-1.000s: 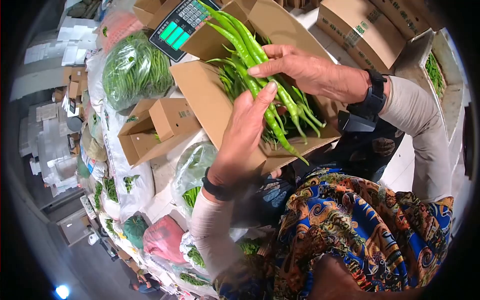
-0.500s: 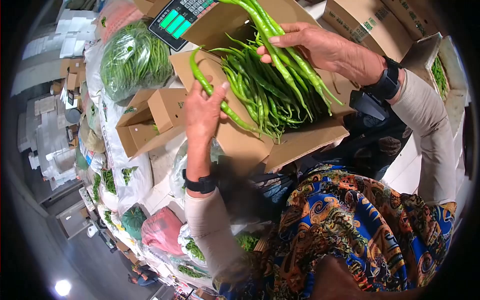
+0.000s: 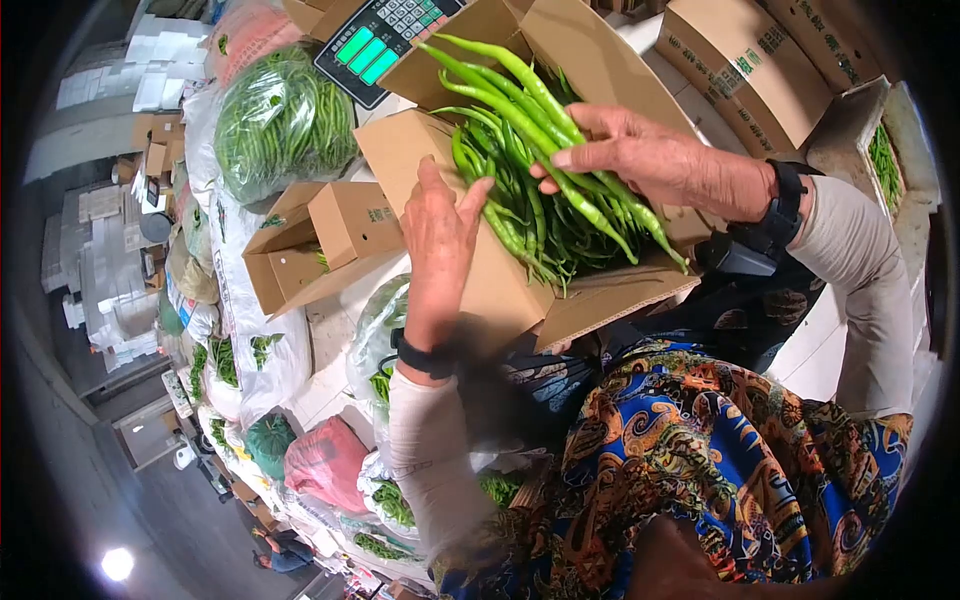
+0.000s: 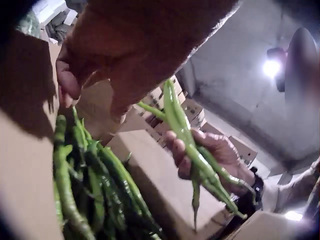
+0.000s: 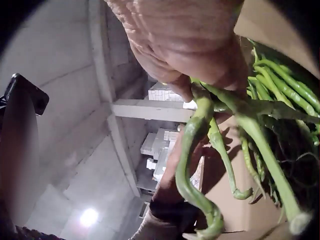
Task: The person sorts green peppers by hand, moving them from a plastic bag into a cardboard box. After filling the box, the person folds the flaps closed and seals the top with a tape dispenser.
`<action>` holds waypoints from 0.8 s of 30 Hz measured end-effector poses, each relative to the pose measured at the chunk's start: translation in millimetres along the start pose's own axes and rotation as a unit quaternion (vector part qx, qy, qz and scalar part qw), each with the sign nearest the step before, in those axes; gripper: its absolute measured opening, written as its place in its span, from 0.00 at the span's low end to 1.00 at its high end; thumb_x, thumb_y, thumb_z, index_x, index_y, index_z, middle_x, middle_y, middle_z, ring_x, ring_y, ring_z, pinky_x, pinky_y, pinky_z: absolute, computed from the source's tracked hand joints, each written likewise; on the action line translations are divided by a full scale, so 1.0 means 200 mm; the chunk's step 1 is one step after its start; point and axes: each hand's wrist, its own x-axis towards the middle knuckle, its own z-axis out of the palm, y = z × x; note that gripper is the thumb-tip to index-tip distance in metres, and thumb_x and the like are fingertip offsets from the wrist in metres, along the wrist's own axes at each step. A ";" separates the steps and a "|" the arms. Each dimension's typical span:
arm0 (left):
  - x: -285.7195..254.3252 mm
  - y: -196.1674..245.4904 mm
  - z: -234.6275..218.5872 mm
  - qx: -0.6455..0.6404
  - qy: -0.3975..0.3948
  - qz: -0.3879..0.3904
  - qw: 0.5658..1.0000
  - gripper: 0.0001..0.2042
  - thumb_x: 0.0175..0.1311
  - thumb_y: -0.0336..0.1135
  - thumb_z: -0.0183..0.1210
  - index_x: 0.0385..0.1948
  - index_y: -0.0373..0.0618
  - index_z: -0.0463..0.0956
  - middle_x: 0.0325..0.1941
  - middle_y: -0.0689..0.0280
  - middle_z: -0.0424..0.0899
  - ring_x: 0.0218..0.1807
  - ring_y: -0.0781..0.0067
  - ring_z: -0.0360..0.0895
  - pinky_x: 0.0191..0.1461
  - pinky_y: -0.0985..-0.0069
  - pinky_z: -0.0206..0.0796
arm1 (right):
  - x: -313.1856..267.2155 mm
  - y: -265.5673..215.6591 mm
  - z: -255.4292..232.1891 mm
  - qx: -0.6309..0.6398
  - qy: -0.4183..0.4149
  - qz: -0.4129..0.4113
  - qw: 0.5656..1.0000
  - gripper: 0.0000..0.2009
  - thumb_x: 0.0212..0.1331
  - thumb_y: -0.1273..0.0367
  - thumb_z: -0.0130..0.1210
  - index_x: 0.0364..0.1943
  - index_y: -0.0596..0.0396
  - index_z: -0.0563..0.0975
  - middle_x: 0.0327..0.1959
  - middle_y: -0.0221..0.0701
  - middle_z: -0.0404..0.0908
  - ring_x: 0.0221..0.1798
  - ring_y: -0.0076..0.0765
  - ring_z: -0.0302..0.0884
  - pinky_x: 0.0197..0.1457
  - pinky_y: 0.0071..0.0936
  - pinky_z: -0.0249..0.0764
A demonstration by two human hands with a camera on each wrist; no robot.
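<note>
Several long green chili peppers (image 3: 520, 105) lie in a bunch in my right hand (image 3: 650, 160), pinched between thumb and fingers above an open cardboard box (image 3: 400, 150). The right wrist view shows the curved stem ends of the held peppers (image 5: 187, 165). More chili peppers (image 4: 100, 185) fill the box below. My left hand (image 3: 440, 235) is over the box's left side, fingers apart and holding nothing, its fingertips right by the end of a pepper (image 4: 62, 145) lying along the wall in the left wrist view.
A digital scale (image 3: 385, 45) with lit green displays stands behind the box. To the left are a small open carton (image 3: 350, 235) and a clear bag of green peppers (image 3: 285, 125). Closed cartons (image 3: 745, 70) sit at the back right, near a white bin (image 3: 915, 140).
Both hands were together on the peppers, then the left drew a single pepper away to the left. That pepper has left its grip; the right hand still holds its bunch.
</note>
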 end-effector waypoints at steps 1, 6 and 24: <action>0.01 0.01 -0.01 -0.061 0.009 -0.012 0.998 0.24 0.58 0.43 0.65 0.48 0.33 0.70 0.26 0.56 0.82 0.26 0.71 0.80 0.33 0.70 0.71 | -0.01 0.00 0.01 0.012 0.002 0.008 1.000 0.18 0.64 0.70 0.53 0.56 0.60 0.68 0.47 0.33 0.79 0.49 0.25 0.76 0.57 0.25 0.71; 0.00 0.14 -0.06 -0.541 -0.159 -0.110 0.818 0.19 0.61 0.40 0.61 0.48 0.37 0.73 0.32 0.66 0.81 0.28 0.82 0.71 0.27 0.80 0.61 | -0.01 0.05 0.04 0.048 0.000 0.031 0.998 0.17 0.63 0.70 0.53 0.56 0.59 0.69 0.47 0.32 0.79 0.49 0.24 0.76 0.58 0.23 0.69; 0.02 -0.03 -0.06 -0.444 -0.071 -0.185 0.874 0.11 0.61 0.30 0.59 0.39 0.36 0.68 0.24 0.63 0.78 0.21 0.78 0.77 0.22 0.84 0.72 | -0.03 0.08 -0.02 0.082 0.195 0.030 0.977 0.12 0.63 0.71 0.53 0.49 0.59 0.70 0.39 0.30 0.77 0.40 0.23 0.77 0.46 0.20 0.77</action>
